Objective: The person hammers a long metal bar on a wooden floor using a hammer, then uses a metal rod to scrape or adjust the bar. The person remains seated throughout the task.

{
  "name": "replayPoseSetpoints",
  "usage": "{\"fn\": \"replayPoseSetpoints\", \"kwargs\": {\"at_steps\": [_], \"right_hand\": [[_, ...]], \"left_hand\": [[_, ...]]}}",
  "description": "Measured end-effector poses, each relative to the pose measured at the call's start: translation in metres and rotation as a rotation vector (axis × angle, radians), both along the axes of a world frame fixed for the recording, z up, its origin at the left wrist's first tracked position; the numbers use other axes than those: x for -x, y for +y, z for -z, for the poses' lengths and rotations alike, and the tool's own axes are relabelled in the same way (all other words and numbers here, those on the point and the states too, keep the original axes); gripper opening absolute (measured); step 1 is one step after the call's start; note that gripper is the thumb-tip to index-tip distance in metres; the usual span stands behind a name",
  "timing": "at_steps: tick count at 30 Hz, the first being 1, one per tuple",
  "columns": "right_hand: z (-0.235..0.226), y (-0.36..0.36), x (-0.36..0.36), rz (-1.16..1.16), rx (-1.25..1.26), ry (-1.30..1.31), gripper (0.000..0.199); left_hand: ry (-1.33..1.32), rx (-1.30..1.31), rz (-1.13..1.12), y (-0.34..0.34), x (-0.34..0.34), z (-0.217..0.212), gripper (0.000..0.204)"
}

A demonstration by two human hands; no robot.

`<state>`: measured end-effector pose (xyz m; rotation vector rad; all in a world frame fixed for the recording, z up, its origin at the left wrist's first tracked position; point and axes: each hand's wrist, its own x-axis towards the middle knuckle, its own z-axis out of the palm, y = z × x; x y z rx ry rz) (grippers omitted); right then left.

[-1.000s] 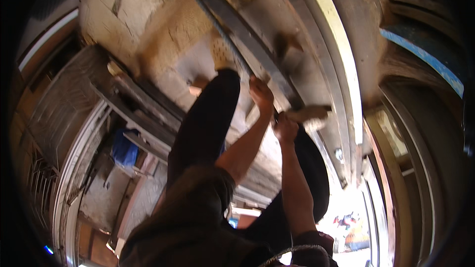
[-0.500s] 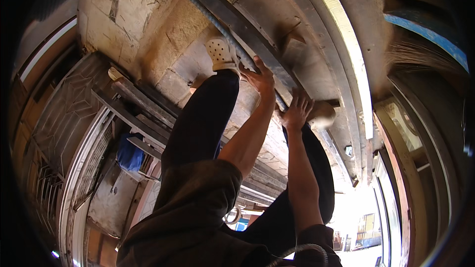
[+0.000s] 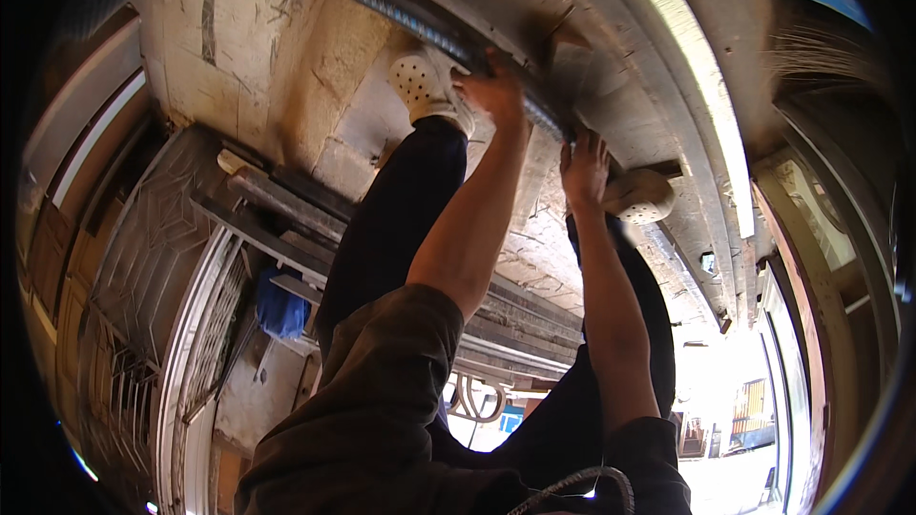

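A long dark strip (image 3: 382, 2) with a bluish, ribbed-looking edge runs from the upper left down to the middle, across the space in front of my feet. My left hand (image 3: 493, 95) grips it near the left shoe, thumb on the near side and fingers over the far side. Further right, my right hand (image 3: 586, 172) has its fingers bent over the strip's lower right part, close to the right shoe. The fingertips are partly blurred, and what the strip is made of does not show clearly.
Pale perforated clogs (image 3: 422, 88) are on my feet, on a worn, dusty floor (image 3: 277, 57). A long light-coloured bar (image 3: 689, 62) curves along the right. Stacked beams (image 3: 291, 205) and a patterned metal grille (image 3: 157, 229) stand left, near a blue cloth (image 3: 280, 303). Brush-like bristles (image 3: 830, 46) show upper right.
The bluish ribbed edge has swung up against the dark length beside it, where a gap showed before. Both hands have moved slightly farther away, and the right fingers, spread before, now bend over the strip.
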<state>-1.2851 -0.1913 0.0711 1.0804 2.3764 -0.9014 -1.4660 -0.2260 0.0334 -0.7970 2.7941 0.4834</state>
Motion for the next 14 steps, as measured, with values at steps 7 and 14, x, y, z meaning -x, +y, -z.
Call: {"fn": "replayPoseSetpoints", "kwargs": {"at_steps": [7,14], "right_hand": [[-0.021,0.001,0.006,-0.132,-0.097,-0.176,0.038],[-0.099,-0.003,0.044,0.034,0.569,-0.433,0.059]], "left_hand": [[-0.055,-0.167,0.385,-0.021,0.029,-0.027,0.045],[0.026,-0.301,0.547,-0.070,0.025,-0.069,0.044]]}}
